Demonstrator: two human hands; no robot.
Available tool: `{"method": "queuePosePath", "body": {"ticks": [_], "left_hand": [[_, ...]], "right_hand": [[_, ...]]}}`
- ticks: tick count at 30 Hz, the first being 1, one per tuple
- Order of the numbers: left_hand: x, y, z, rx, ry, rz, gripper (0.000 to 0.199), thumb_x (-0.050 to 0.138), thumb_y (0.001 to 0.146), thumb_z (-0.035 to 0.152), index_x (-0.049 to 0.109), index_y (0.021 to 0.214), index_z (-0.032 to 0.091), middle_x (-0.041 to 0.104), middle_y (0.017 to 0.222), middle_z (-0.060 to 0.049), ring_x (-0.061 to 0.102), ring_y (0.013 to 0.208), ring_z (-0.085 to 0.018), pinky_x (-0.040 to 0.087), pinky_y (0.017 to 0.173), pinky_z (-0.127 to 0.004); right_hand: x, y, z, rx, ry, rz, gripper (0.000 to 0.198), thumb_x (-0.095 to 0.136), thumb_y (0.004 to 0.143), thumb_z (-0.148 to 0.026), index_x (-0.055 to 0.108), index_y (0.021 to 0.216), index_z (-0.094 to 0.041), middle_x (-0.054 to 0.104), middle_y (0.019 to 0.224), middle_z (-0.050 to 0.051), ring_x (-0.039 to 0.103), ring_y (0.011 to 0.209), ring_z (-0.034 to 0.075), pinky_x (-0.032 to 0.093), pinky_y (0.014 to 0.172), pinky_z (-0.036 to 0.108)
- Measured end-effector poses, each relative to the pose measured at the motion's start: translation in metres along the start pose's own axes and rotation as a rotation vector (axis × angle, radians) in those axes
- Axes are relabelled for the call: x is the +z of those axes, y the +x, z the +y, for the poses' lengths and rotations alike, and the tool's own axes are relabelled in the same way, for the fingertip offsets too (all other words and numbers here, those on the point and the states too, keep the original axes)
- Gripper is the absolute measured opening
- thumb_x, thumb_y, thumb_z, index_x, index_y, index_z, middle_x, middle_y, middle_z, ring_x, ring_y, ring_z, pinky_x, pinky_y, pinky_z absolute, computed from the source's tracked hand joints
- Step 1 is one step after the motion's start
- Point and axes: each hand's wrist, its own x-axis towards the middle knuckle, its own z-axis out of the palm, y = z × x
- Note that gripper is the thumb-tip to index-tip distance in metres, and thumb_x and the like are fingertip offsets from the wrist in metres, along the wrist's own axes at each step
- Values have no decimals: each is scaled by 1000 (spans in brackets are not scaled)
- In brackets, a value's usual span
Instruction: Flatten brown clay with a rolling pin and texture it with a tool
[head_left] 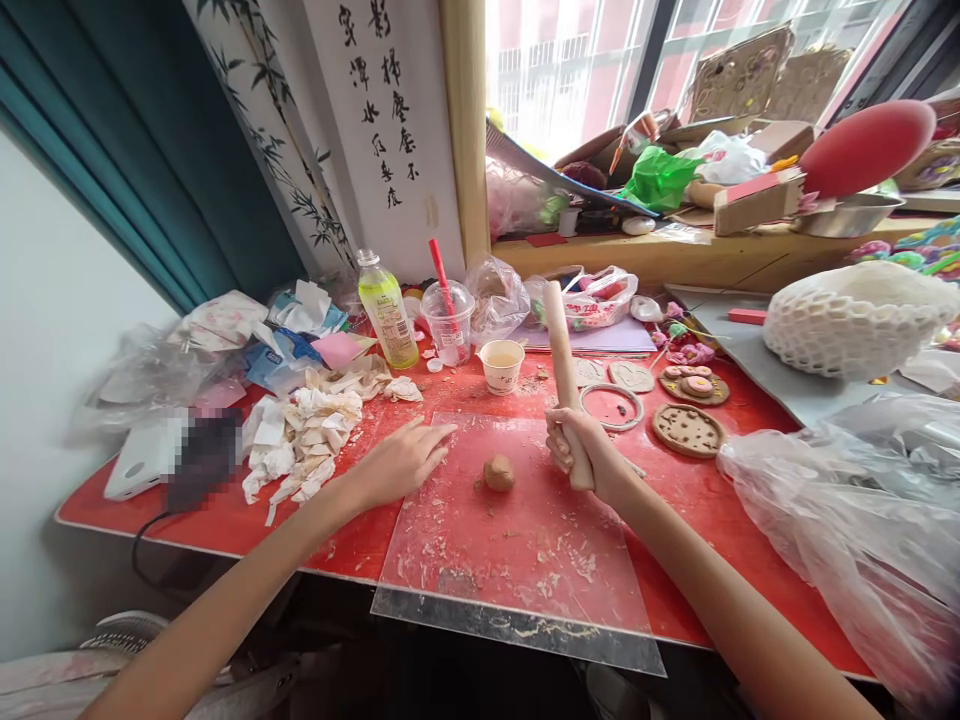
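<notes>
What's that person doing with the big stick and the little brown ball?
A person's right hand grips a thick pale stick, holding it up off to the right of the brown ball. The ball sits, round and untouched, on a clear sheet laid on the red table. The left hand is empty, near the sheet's left edge. Small crumbs are scattered around.

We hold our bare left arm (262,585) and right arm (712,600) forward, the left grip (405,460) palm down and outstretched, the right grip (587,446) curled tight.
</notes>
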Motion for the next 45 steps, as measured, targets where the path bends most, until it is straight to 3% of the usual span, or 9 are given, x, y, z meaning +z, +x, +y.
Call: {"method": "queuePosePath", "body": {"ticks": [5, 10, 17, 22, 28, 32, 38, 41, 45], "left_hand": [[-9, 50, 42, 138, -289, 291, 31, 32, 93, 19, 57, 110, 13, 62, 112, -10, 54, 110, -17, 42, 99, -37], [9, 89, 87, 393, -642, 479, 23, 36, 89, 11, 59, 88, 16, 61, 92, -7, 56, 91, -14, 46, 85, -30], [4, 103, 97, 169, -894, 480, 22, 35, 80, 7, 50, 68, 17, 47, 66, 0, 43, 62, -10, 37, 63, -25], [-6, 114, 104, 0, -1376, 724, 15, 36, 78, 12, 43, 68, 19, 29, 51, 6, 23, 44, -8, 21, 45, -23], [9, 121, 101, -295, -1648, 618, 10, 38, 68, 9, 41, 69, 19, 31, 52, 7, 17, 38, -4, 13, 40, -21], [2, 126, 97, -99, -1647, 718, 10, 40, 67, 10, 42, 70, 19, 36, 56, 7, 20, 39, -3, 14, 40, -21], [14, 125, 100, -211, -1618, 499, 5, 44, 71, 13, 46, 73, 18, 32, 50, 8, 20, 38, -3, 14, 39, -20], [7, 123, 100, -28, -1668, 512, 3, 47, 76, 21, 47, 76, 18, 40, 57, 6, 24, 40, -3, 16, 40, -20], [7, 115, 100, 15, -1760, 208, 22, 44, 83, 33, 46, 69, 17, 40, 55, 5, 27, 41, -3, 16, 39, -19]], "right_hand": [[-2, 0, -5, -40, 86, -5, 23, 57, 75, -32, 45, 59, -19, 35, 39, -7, 29, 31, 5, 26, 31, 17], [-9, 3, -3, -163, 152, 38, 24, 57, 77, -32, 47, 60, -19, 37, 39, -6, 31, 32, 6, 27, 32, 18], [-13, 10, 1, -156, 225, 61, 25, 58, 76, -32, 46, 58, -19, 34, 38, -7, 30, 31, 5, 26, 31, 17], [-13, 12, -1, -119, 274, 39, 24, 58, 75, -31, 47, 58, -18, 34, 37, -7, 28, 30, 5, 25, 29, 17], [-17, 14, -3, -117, 304, 41, 23, 59, 73, -30, 45, 59, -19, 34, 36, -8, 25, 31, 5, 24, 29, 17], [-17, 13, -5, -106, 302, 30, 23, 59, 72, -29, 43, 59, -20, 33, 36, -8, 25, 31, 5, 23, 29, 17], [-16, 11, -6, -86, 283, 36, 22, 56, 75, -25, 44, 57, -19, 33, 36, -7, 25, 31, 5, 23, 29, 17], [-16, 11, -6, -79, 291, 38, 24, 55, 74, -23, 42, 55, -19, 32, 36, -7, 24, 31, 5, 23, 29, 18], [-18, 12, -6, -77, 296, 32, 23, 54, 75, -22, 43, 56, -19, 32, 37, -6, 23, 32, 5, 22, 30, 19]]}}
